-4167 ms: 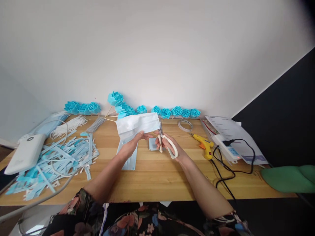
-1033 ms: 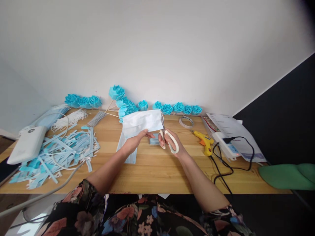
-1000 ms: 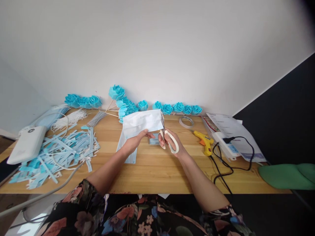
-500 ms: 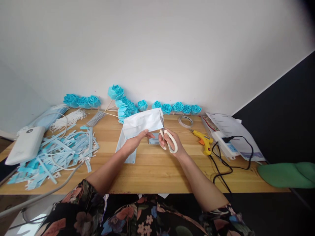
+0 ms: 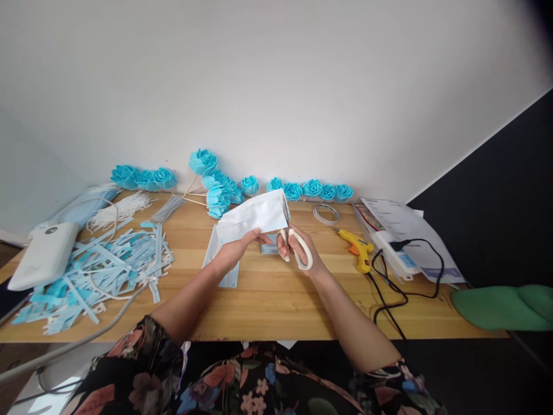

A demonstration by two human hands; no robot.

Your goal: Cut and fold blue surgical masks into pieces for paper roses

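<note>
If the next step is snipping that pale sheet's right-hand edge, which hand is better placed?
Probably the right hand: it holds the scissors, which already meet the sheet at that edge. The left hand seems occupied, holding the sheet near its lower edge.

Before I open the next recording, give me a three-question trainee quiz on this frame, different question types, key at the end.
1. Which hand holds the scissors?
2. True or false: in the picture, the glue gun lies farther right than the strips.
3. What does the left hand hold? A) a flower B) the sheet C) the paper under the power strip

Key: 1. The right hand. 2. True. 3. B.
</note>
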